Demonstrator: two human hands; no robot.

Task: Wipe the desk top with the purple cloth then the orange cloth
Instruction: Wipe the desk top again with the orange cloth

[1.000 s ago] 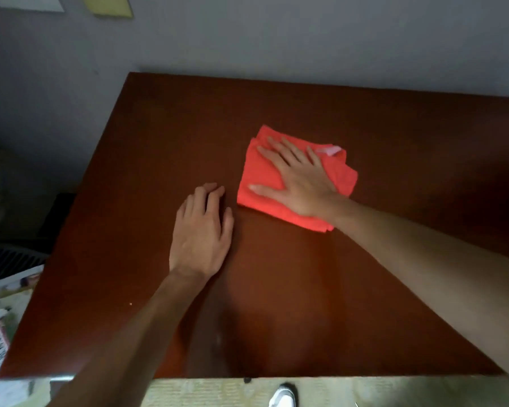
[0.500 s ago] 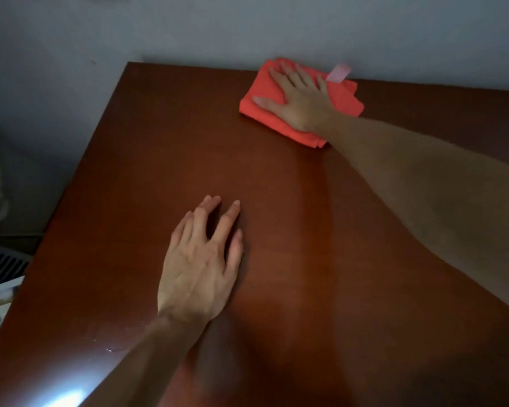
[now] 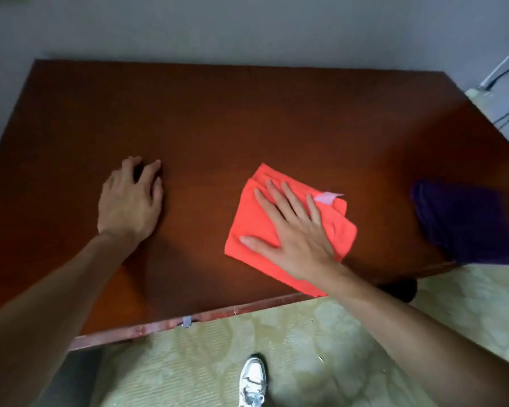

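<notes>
The folded orange cloth (image 3: 253, 224) lies on the dark reddish-brown desk top (image 3: 247, 118), near the front edge and right of centre. My right hand (image 3: 291, 230) presses flat on it with straight, spread fingers. A small pink tag (image 3: 326, 197) sticks out at the cloth's far right corner. My left hand (image 3: 130, 201) rests on the bare desk to the left, fingers loosely bent, holding nothing. The purple cloth (image 3: 467, 221) lies crumpled at the desk's front right corner, partly over the edge.
A grey wall (image 3: 247, 30) runs behind the desk. A pale box with cables (image 3: 500, 107) stands past the right edge. Below the front edge is patterned green flooring (image 3: 276, 348) and a white shoe (image 3: 253, 380).
My right hand has drawn the orange cloth from the back edge by the wall toward the front edge. My left hand stays on the desk. The view has tilted down and right, showing the purple cloth.
</notes>
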